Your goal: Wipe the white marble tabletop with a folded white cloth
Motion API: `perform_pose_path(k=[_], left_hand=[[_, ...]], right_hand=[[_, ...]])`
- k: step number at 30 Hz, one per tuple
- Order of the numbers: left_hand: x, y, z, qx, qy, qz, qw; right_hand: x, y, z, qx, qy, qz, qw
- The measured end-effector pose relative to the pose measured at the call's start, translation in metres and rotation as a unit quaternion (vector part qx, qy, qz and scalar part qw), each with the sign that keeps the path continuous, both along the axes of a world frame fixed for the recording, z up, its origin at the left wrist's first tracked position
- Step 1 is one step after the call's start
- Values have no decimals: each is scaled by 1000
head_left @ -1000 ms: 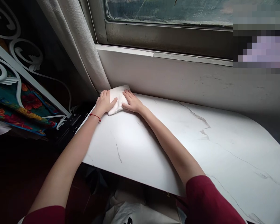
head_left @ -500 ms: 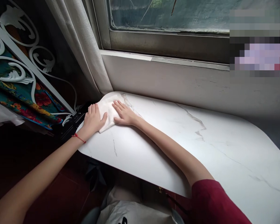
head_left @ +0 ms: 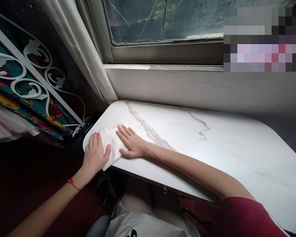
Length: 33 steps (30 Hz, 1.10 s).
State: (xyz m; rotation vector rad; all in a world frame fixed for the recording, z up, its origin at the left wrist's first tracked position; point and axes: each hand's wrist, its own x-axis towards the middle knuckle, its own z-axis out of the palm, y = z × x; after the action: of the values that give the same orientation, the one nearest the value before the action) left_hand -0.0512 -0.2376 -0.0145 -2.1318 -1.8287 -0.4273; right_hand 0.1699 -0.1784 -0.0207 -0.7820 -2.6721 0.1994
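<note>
A folded white cloth point(head_left: 112, 140) lies flat near the left end of the white marble-patterned tabletop point(head_left: 187, 131), one corner reaching the front edge. My left hand point(head_left: 95, 153) rests flat on the cloth's left side, fingers stretched out and thumb apart; a red string is round the wrist. On the cloth's right side my right hand point(head_left: 132, 143) presses with its palm down and its fingers spread. Neither hand is wrapped round anything.
Behind the table are a wall and a window point(head_left: 162, 23). A pale curtain point(head_left: 81, 49) hangs at the back left. Left of the table stand a white scrollwork metal frame point(head_left: 37, 70) and floral fabric point(head_left: 51, 123). A brass-coloured fitting point(head_left: 165, 190) sits under the front edge.
Both hands and the cloth have slid toward the table's front edge, away from the back left corner. The camera view has shifted slightly.
</note>
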Motion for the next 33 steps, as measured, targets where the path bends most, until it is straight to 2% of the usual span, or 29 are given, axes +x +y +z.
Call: perform_pose_path(k=[4, 7, 12, 17, 20, 23, 29, 33], left_hand=[[11, -23, -4, 12, 29, -15, 999], [22, -30, -5, 16, 49, -17, 999], [39, -26, 1, -7, 88, 6, 996], [53, -9, 7, -40, 103, 24, 994], [66, 16, 10, -56, 102, 37, 993], [87, 57, 15, -75, 102, 45, 991], [135, 149, 26, -112, 105, -29, 988], [162, 186, 25, -103, 78, -63, 990]], right_hand=[[17, -24, -4, 11, 18, 14, 1000], [29, -32, -7, 16, 28, 15, 999], [36, -33, -9, 22, 35, 5, 999], [38, -19, -15, 24, 48, -22, 998], [44, 5, -17, 24, 39, -39, 998], [58, 43, -18, 24, 23, -63, 997], [100, 112, -22, 32, 25, -176, 984], [126, 131, -21, 10, 15, -230, 973]])
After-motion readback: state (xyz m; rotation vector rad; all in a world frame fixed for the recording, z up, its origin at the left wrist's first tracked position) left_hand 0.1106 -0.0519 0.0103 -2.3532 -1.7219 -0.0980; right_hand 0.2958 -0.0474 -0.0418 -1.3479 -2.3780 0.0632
